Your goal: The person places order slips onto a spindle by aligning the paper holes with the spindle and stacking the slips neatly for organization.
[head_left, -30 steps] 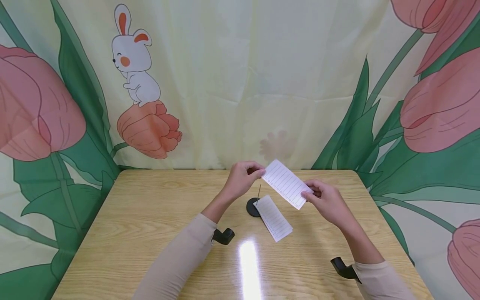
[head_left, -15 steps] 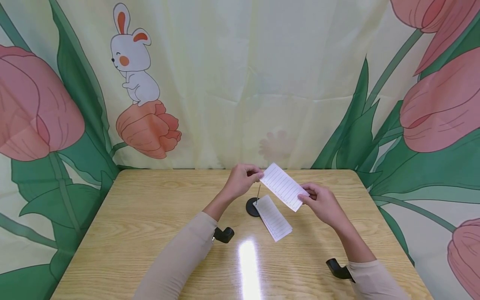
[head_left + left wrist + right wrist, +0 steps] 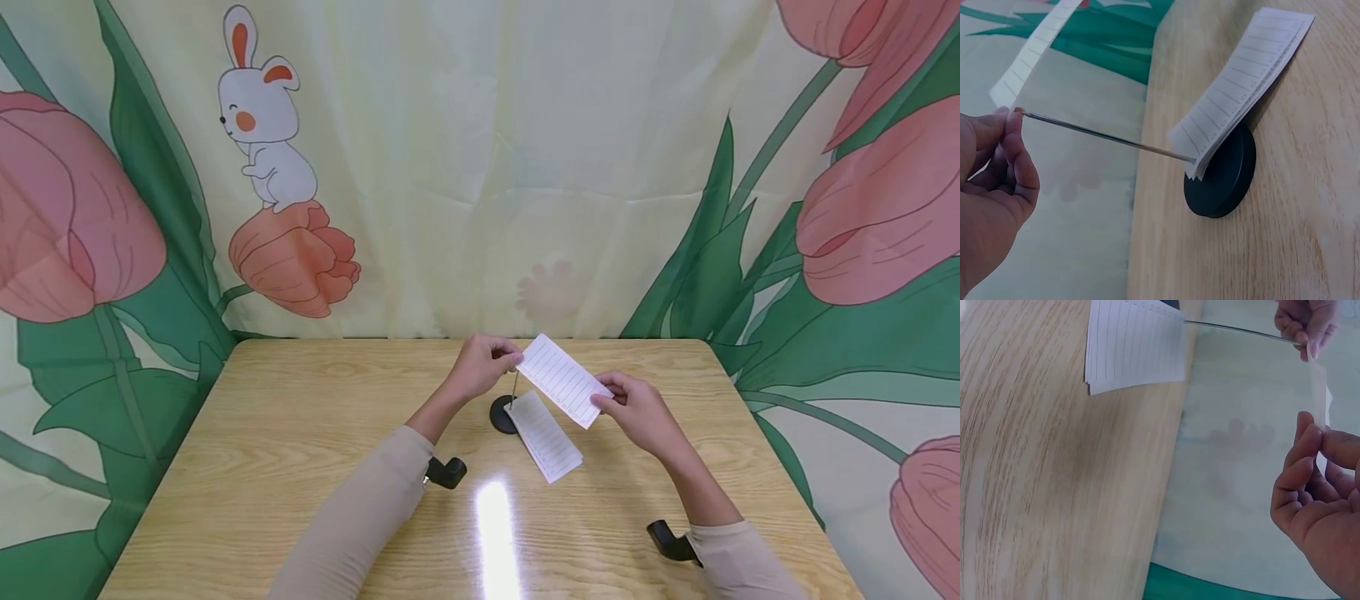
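A lined paper slip [image 3: 564, 379] is stretched between both hands above the table. My left hand [image 3: 480, 367] pinches its upper left corner, right at the tip of a thin metal spike [image 3: 1110, 135]. At the opposite end, my right hand [image 3: 639, 412] pinches the slip between thumb and fingers. The spike rises from a round black base [image 3: 1225, 181] on the table. Several lined slips [image 3: 1241, 81] are stuck on the spike by one corner, low down on the base, and fan out toward the right. Whether the spike's tip has pierced the held slip is hard to tell.
The wooden table [image 3: 315, 433] ends at the back against a curtain [image 3: 450, 208] printed with tulips and a rabbit. Black camera mounts [image 3: 447, 473] stick out from both wrists. A bright light reflection lies on the front part of the table.
Both hands have lowered the held slip slightly and moved it a little to the left, bringing its left corner down to the spike's tip. The stack on the base has stayed put.
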A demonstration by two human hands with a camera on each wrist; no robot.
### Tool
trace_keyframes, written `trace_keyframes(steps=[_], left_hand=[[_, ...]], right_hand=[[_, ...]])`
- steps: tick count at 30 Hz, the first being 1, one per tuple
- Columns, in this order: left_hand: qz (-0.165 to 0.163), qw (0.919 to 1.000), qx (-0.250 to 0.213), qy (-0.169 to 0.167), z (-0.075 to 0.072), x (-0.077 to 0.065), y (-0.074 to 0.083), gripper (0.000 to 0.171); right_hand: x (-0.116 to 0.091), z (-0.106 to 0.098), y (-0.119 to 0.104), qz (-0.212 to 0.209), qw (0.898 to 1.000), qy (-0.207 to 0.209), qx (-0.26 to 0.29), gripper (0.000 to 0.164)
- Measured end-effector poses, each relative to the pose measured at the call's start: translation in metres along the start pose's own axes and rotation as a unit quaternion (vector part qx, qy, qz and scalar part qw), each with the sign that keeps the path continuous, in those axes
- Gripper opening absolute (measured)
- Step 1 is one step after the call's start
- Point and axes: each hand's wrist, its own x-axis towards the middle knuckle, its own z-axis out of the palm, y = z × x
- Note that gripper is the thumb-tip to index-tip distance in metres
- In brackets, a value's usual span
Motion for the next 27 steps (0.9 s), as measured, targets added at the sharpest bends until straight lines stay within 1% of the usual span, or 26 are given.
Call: trace_keyframes(steps=[10,17,27], left_hand=[[-0.013,0.9999,0.001,-0.006,0.0018,-0.0013,-0.0033,0.014],[-0.016,0.9999,-0.001,-0.002,0.003,-0.0005,-0.0066,0.014],[-0.018,0.9998,0.005,0.006,0.0059,-0.0034,-0.0089,0.013]], right_hand=[[-0.0013,0.0018,0.0011,0.002,1.0,0.002,-0.004,0.029],[-0.0006,0.0025,0.002,-0.002,1.0,0.004,-0.011,0.028],[-0.0014,0.0042,0.003,0.0,1.0,-0.001,-0.009,0.026]])
